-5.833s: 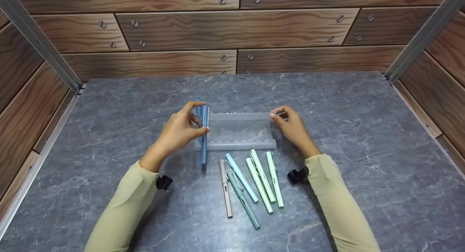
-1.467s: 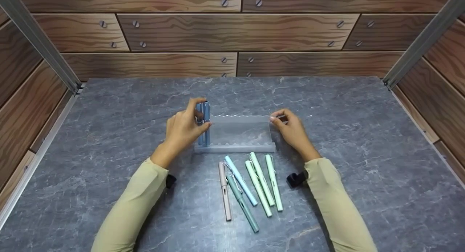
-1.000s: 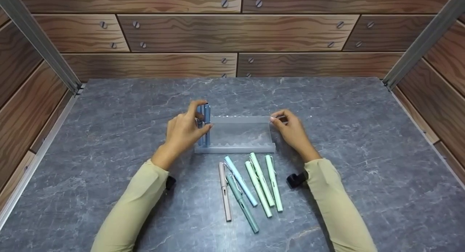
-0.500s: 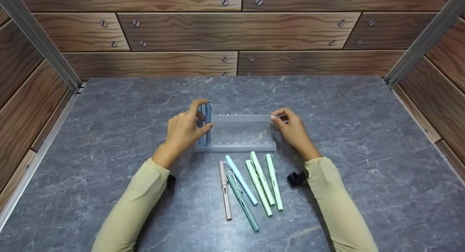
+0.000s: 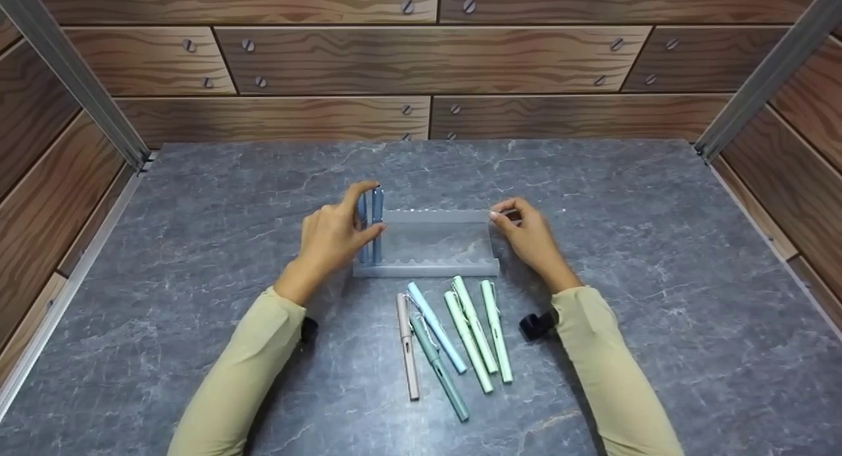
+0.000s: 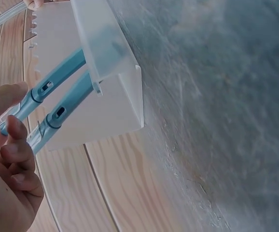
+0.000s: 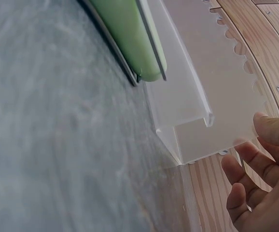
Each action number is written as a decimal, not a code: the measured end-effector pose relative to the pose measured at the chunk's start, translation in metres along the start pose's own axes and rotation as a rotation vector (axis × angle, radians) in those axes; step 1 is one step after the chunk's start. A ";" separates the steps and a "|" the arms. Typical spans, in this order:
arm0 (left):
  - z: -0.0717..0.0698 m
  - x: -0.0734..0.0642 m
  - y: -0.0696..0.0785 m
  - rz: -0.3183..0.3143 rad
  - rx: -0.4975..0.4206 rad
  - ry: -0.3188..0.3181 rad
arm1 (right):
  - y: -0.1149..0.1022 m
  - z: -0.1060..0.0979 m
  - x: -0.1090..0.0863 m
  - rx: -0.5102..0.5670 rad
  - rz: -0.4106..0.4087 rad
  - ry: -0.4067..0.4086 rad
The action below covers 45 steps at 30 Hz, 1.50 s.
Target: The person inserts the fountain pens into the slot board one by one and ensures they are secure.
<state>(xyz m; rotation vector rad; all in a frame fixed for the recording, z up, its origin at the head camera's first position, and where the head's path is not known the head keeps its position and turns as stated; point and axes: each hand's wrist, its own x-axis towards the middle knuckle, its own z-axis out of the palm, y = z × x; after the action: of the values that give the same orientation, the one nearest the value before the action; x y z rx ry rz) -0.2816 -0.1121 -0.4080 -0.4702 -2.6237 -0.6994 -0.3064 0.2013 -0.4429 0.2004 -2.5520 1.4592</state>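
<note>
Drawn back since the earliest frame, when its lower end jutted past the rack's front lip (image 5: pixel 427 269), the blue pen (image 5: pixel 377 247) now sits with that end behind the lip, below the fingers of your left hand (image 5: pixel 325 239). Those fingers are nearly closed and have hold of the pen: your thumb presses its side, your index finger reaches over its top, and another finger, in the left wrist view, slips between it and a second pen (image 5: pixel 363 249). That one, also blue, stands just left of the gripped pen, its lower end behind the same lip.

Your right hand (image 5: pixel 526 235) pinches the far right corner of the rack (image 5: pixel 434 239) between thumb and index finger, the other fingers loosely curled. Translucent and notched along its edges, the rack spans the gap between your two sets of fingertips.

Nearer to you than either hand's fingers, six pens lie on the marbled table (image 5: pixel 197 245): a brown pen (image 5: pixel 408 351) closest to your left fingertips, then a teal pen (image 5: pixel 447 383) beside a pale blue pen (image 5: pixel 437 328), and three green pens (image 5: pixel 496 331) toward your right fingertips.
</note>
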 end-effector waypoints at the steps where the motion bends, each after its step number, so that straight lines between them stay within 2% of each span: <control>1: 0.000 0.000 -0.001 -0.009 0.003 -0.007 | 0.000 0.000 0.000 0.001 -0.001 -0.001; 18: -0.001 0.005 -0.005 -0.083 0.063 -0.051 | 0.001 -0.001 -0.001 -0.024 0.021 -0.006; 31: -0.001 0.009 -0.007 -0.112 0.083 -0.094 | 0.001 -0.001 0.000 -0.009 0.012 0.002; 45: -0.002 0.009 -0.008 -0.100 0.058 -0.102 | 0.001 0.000 0.000 -0.004 0.015 -0.002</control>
<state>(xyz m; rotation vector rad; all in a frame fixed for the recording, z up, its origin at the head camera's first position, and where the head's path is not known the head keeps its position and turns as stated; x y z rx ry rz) -0.2919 -0.1183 -0.4056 -0.3683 -2.7709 -0.6437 -0.3071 0.2023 -0.4438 0.1830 -2.5637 1.4592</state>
